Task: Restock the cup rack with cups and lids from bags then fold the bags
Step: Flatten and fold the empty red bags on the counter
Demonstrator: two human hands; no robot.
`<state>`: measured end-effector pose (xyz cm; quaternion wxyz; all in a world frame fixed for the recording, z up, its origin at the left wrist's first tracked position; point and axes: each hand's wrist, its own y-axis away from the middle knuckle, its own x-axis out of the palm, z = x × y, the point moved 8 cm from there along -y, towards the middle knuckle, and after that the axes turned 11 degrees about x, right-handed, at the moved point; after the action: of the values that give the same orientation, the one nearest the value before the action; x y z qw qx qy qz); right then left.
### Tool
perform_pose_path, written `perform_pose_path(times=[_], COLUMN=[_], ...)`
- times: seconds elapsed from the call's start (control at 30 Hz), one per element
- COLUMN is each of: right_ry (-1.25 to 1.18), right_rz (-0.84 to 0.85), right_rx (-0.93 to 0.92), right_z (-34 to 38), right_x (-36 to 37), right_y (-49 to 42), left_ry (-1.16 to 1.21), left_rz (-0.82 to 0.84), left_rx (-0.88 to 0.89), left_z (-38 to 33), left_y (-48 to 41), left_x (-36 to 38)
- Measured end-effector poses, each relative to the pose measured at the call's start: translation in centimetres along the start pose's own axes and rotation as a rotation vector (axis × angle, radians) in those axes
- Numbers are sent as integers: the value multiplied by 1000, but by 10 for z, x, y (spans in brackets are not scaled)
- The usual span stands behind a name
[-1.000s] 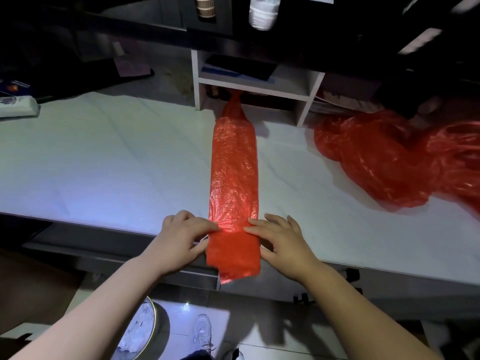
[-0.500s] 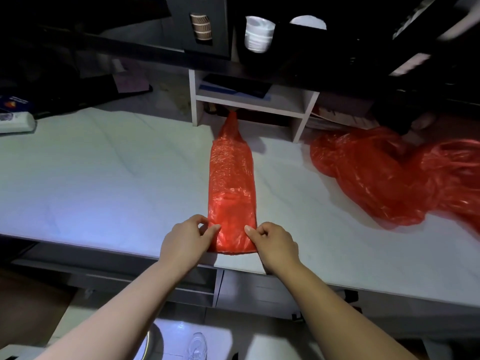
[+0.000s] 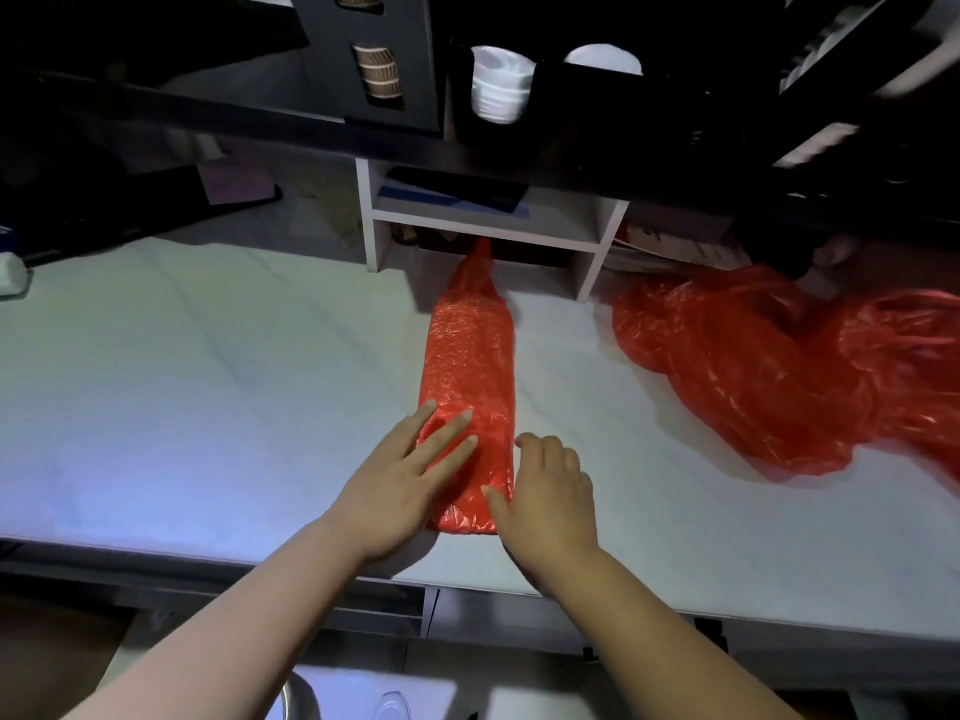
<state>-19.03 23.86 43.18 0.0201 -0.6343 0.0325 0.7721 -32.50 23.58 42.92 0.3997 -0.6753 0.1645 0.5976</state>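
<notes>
A red plastic bag point(image 3: 470, 356), folded into a long narrow strip, lies on the white counter point(image 3: 208, 407) and points toward the back shelf. My left hand point(image 3: 410, 475) lies flat on its near end, fingers straight and pressing the plastic down. My right hand point(image 3: 550, 491) rests at the strip's right edge, thumb touching the bag, fingers loosely bent. A second red bag point(image 3: 789, 366) lies crumpled at the right. Above, the black cup rack point(image 3: 395, 59) holds brown ribbed cups point(image 3: 378, 70) and stacked white cups point(image 3: 500, 90).
A small white shelf unit point(image 3: 493, 220) with dark flat items stands at the back of the counter, right behind the strip's tip. A white object point(image 3: 10, 272) sits at the far left edge. The counter's front edge runs just below my wrists.
The bag's near end, which hung over the counter edge, has been folded up onto the strip. My left hand moved from pinching the edge to pressing flat on top.
</notes>
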Motion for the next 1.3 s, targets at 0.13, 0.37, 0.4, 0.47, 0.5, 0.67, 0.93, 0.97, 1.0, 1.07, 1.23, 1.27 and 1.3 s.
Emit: perform_pose_path(times=[0.13, 0.37, 0.4, 0.47, 0.5, 0.67, 0.93, 0.97, 1.0, 1.07, 1.23, 1.27, 1.3], right_ry=[108, 137, 131, 140, 142, 76, -17, -63, -121, -268, -678, -751, -801], right_rz=[15, 427, 434, 434, 429, 464, 524, 482, 429, 365, 371, 387, 399], right_rx=[-281, -262, -258, -259, -260, -276, -280, -249, -210, -111, 180, 210, 240], right_z=[16, -1, -1, -2, -3, -5, -10, -13, -16, -23, -32, -34, -35], right_x=[12, 36, 35, 36, 36, 32, 20, 17, 16, 13, 15, 20, 24], right_y=[2, -1, -1, -1, -2, -4, 7, 6, 4, 0, -6, -7, -8], left_ry=[88, 249, 262, 287, 293, 291, 559, 623, 678, 783, 1012, 990, 970], left_rz=[277, 495, 488, 447, 431, 423, 221, 174, 136, 97, 2, -6, -18], left_rx=[-77, -139, -139, -140, -130, -65, -196, -228, -263, -335, -527, -561, -598], left_z=[15, 20, 20, 23, 24, 22, 26, 28, 29, 28, 22, 23, 24], left_y=[7, 15, 15, 16, 19, 31, 23, 23, 23, 23, 24, 24, 24], left_x=[21, 34, 32, 29, 27, 24, -1, -5, -10, -14, -15, -13, -11])
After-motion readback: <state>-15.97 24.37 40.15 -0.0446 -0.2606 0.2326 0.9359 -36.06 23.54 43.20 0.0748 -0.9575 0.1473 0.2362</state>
